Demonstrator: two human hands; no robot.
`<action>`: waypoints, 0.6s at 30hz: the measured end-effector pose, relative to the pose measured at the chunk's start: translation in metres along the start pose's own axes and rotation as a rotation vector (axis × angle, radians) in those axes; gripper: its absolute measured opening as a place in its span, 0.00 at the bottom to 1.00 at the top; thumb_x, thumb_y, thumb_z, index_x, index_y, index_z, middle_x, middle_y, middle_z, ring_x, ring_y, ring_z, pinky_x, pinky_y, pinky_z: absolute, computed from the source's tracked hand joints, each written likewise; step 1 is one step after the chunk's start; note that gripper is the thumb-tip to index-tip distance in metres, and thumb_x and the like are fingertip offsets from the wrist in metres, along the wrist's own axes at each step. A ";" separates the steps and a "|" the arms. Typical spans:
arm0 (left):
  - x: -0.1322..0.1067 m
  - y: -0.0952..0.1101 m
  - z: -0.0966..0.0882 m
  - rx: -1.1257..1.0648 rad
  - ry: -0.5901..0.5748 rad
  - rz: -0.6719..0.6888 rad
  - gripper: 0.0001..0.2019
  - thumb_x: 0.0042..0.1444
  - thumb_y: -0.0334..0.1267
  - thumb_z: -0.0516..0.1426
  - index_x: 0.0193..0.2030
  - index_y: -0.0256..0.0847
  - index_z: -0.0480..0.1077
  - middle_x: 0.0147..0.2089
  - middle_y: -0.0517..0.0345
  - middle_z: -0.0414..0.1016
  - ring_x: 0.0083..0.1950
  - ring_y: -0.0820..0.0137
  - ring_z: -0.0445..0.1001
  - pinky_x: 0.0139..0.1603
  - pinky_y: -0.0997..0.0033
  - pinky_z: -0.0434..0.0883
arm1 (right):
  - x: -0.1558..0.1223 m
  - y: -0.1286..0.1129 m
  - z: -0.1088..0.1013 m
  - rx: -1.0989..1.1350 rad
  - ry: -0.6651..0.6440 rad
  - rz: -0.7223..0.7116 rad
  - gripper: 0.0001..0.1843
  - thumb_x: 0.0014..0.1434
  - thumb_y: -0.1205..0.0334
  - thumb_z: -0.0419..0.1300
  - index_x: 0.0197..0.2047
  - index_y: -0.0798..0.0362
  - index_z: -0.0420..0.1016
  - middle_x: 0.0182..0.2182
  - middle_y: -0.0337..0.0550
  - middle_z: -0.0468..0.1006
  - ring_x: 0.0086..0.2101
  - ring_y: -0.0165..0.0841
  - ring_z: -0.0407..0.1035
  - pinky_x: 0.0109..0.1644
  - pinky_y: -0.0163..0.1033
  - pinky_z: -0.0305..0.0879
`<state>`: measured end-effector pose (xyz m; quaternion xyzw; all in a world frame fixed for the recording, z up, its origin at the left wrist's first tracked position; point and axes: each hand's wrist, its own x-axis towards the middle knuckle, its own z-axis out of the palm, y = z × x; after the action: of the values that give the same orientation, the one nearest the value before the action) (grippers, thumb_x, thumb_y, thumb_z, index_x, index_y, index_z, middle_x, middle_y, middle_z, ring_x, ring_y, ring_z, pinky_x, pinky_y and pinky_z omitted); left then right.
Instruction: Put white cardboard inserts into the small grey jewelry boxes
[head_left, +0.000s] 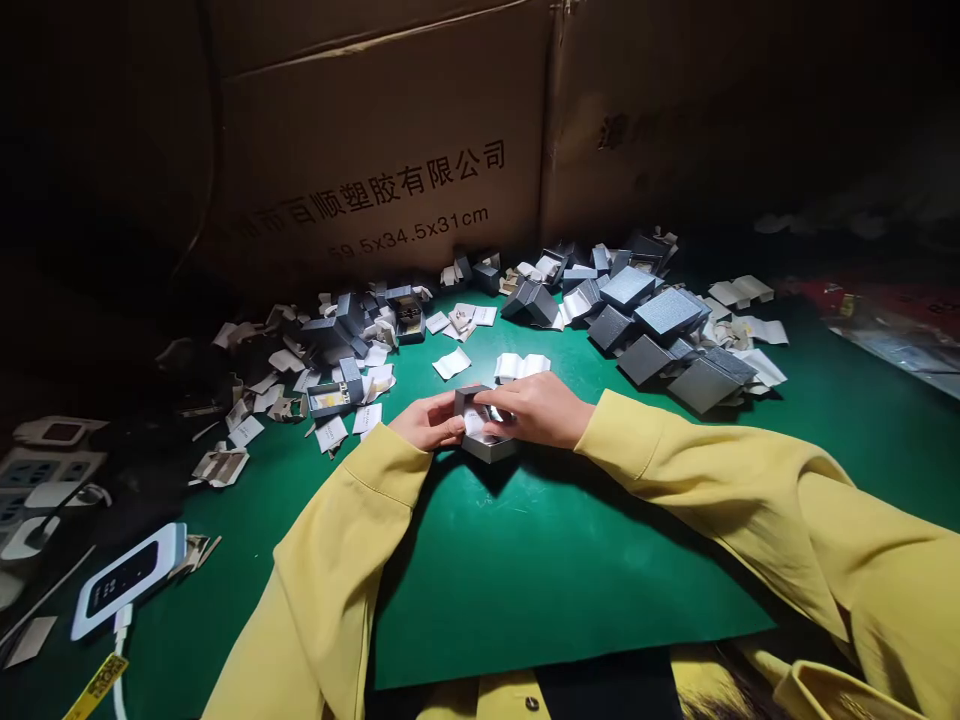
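Over the middle of the green mat, a small dark gift box [490, 449] stands with its lid raised. My left hand [429, 420] grips the box's left side, thumb at the front. My right hand [541, 408] reaches over the opening from the right, fingers bent at a white paper card [474, 420] inside. What else lies in the box is hidden by my fingers. Just behind my hands rests a folded white paper insert [523, 367], and a second white paper piece [451, 363] lies to its left.
A pile of grey boxes [667, 312] sits at the right rear, and open boxes with paper scraps [334, 398] at the left. Large cardboard cartons [390, 120] wall off the back. At the left edge are a white device [131, 580] with a cable and a power strip [52, 470].
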<state>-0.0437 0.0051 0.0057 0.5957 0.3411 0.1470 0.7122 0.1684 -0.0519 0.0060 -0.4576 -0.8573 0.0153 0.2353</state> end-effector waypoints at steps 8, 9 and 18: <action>0.001 0.000 -0.002 0.009 -0.005 -0.008 0.38 0.43 0.50 0.67 0.62 0.47 0.64 0.55 0.47 0.71 0.44 0.64 0.74 0.34 0.73 0.70 | 0.001 0.006 0.002 -0.102 0.012 -0.142 0.23 0.62 0.44 0.52 0.45 0.54 0.75 0.26 0.46 0.79 0.25 0.32 0.69 0.26 0.36 0.49; 0.001 0.000 -0.002 0.023 -0.005 -0.007 0.38 0.44 0.50 0.67 0.63 0.48 0.63 0.57 0.47 0.71 0.45 0.63 0.74 0.35 0.73 0.70 | 0.001 0.006 0.003 -0.108 0.006 -0.148 0.23 0.62 0.45 0.51 0.45 0.54 0.75 0.26 0.45 0.79 0.25 0.32 0.69 0.26 0.36 0.49; 0.003 -0.001 -0.006 0.069 0.013 0.039 0.31 0.49 0.49 0.64 0.61 0.52 0.65 0.53 0.48 0.74 0.39 0.67 0.75 0.29 0.75 0.70 | -0.009 0.008 -0.003 0.078 0.080 0.033 0.21 0.68 0.54 0.42 0.42 0.52 0.74 0.28 0.44 0.76 0.30 0.31 0.69 0.34 0.36 0.60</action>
<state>-0.0453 0.0112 0.0033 0.6256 0.3391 0.1527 0.6858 0.1801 -0.0552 0.0029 -0.4626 -0.8382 0.0344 0.2867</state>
